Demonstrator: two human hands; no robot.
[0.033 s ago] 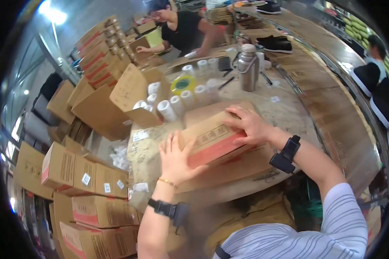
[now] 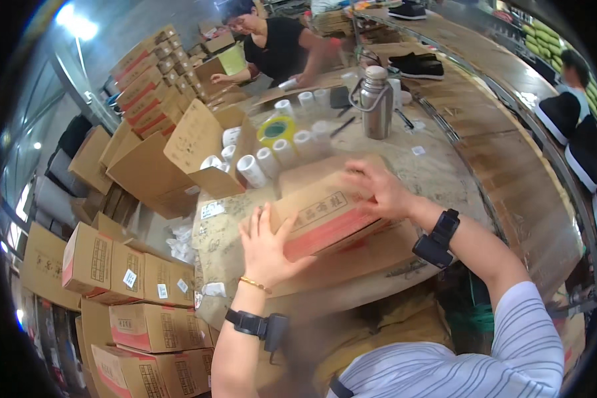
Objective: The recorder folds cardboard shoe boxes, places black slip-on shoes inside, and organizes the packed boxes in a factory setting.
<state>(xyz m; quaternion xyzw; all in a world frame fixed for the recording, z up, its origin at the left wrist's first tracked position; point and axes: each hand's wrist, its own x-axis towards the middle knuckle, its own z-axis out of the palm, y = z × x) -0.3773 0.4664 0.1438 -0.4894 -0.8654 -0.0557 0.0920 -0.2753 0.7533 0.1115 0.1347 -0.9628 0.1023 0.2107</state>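
A brown cardboard box [image 2: 325,215] with a red stripe along its side lies tilted on the table, resting on a flat sheet of cardboard [image 2: 378,265]. My left hand [image 2: 265,249] presses against the box's near left end with its fingers spread. My right hand [image 2: 378,189] lies on the box's top at its far right corner. Between them the two hands hold the box. Each wrist wears a black band.
Behind the box, white cylinders [image 2: 272,159], a yellow tape roll [image 2: 276,129] and a steel flask [image 2: 376,103] stand on the table [image 2: 444,166]. An open carton [image 2: 199,152] sits at left, above stacked boxes [image 2: 139,272]. A person in black [image 2: 278,46] works at the far side.
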